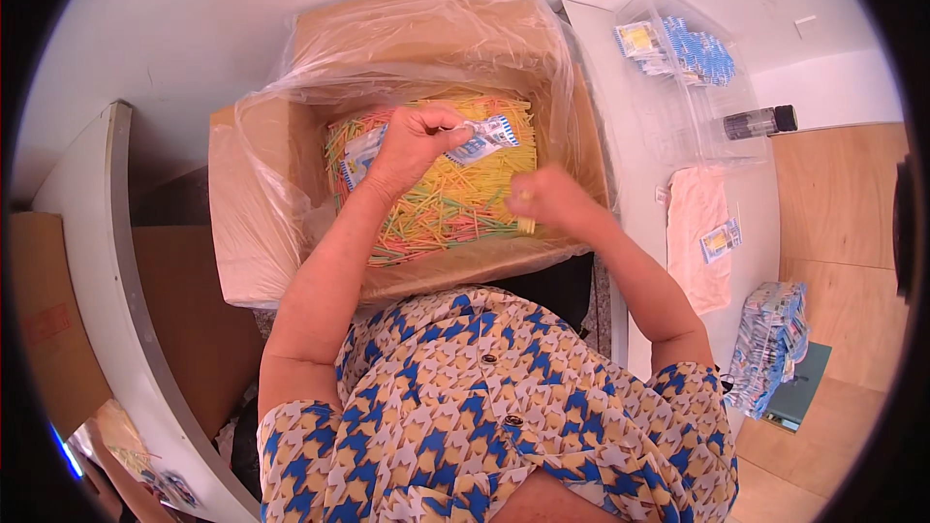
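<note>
My left hand point(415, 147) pinches a small blue-and-white packet point(486, 139) above a large cardboard box point(254, 218) lined with clear plastic. Another such packet point(360, 153) shows on the other side of that wrist; whether it lies on the sticks or is held, I cannot tell. Thin sticks point(436, 215) in yellow, pink, orange and green fill the box's bottom. My right hand point(557, 201), smeared by motion, is closed over the box's right part. A few short yellow sticks point(526, 226) poke out below its fingers.
On the right, a clear plastic bin point(668, 121) holds many packets point(699, 50), beside a dark-capped bottle point(760, 123). A pink cloth point(696, 232) carries one packet point(720, 241). Stacked packets point(770, 344) stand nearer me. A white panel point(116, 261) edges the left.
</note>
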Motion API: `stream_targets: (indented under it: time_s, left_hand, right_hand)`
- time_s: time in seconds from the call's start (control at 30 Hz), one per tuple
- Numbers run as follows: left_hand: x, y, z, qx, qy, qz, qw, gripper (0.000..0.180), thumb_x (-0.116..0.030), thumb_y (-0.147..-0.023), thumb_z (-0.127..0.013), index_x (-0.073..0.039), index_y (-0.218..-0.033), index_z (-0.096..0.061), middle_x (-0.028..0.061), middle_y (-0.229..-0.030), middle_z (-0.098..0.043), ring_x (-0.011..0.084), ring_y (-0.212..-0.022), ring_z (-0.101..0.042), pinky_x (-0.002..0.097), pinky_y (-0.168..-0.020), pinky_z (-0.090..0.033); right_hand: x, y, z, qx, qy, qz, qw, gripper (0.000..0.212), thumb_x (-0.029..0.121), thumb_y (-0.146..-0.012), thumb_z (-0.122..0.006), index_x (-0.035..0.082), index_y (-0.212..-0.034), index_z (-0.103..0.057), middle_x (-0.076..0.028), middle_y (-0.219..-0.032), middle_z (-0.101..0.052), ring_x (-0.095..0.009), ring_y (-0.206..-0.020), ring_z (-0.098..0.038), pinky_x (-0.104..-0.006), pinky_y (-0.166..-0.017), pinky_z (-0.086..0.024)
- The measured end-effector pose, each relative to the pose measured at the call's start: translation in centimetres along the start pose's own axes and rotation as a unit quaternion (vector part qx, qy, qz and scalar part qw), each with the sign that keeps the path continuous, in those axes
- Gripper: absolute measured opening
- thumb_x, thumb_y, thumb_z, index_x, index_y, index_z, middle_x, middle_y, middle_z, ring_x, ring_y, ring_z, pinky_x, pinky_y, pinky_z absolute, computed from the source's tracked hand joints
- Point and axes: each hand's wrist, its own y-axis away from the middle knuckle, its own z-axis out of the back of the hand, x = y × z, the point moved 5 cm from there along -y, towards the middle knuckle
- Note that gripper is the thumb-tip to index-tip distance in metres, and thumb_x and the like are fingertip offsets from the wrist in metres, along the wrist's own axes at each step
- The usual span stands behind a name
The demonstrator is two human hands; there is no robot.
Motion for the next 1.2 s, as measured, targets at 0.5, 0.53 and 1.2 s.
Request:
stream_targets:
  time_s: [0.5, 0.53, 1.2]
  left_hand:
    - [0.0, -0.3, -0.3, 0.016, 0.073, 0.073, 0.995, 0.02, -0.015, -0.092, -0.053, -0.003, -0.104, -0.064, -0.001, -0.091, -0.066, 0.0055, -0.082, -0.058, 0.0238, -0.076, -0.046]
    - [0.0, -0.5, -0.2, 0.023, 0.062, 0.061, 0.996, 0.019, -0.015, -0.092, -0.053, -0.002, -0.103, -0.064, -0.0015, -0.09, -0.066, 0.005, -0.08, -0.057, 0.0232, -0.074, -0.046]
    - [-0.2, 0.0, -0.3, 0.027, 0.014, 0.026, 0.999, 0.014, -0.002, -0.079, -0.069, 0.0, -0.093, -0.07, 0.002, -0.083, -0.066, 0.007, -0.077, -0.058, 0.0217, -0.071, -0.047]
  right_hand:
    - [-0.2, -2.1, 4.7, -0.148, -0.224, -0.07, 0.961, 0.023, 0.017, -0.08, -0.065, 0.004, -0.065, -0.055, -0.006, -0.057, -0.056, -0.015, -0.051, -0.055, -0.0306, -0.047, -0.043]
    - [0.2, -2.0, 2.9, -0.077, -0.128, -0.041, 0.988, 0.023, 0.019, -0.078, -0.065, 0.003, -0.065, -0.056, -0.011, -0.059, -0.056, -0.021, -0.054, -0.056, -0.0343, -0.052, -0.044]
    - [1.2, -4.1, 10.4, -0.174, -0.444, -0.137, 0.868, 0.025, 0.022, -0.082, -0.067, 0.006, -0.064, -0.059, 0.003, -0.057, -0.051, -0.003, -0.049, -0.043, -0.0204, -0.041, -0.029]
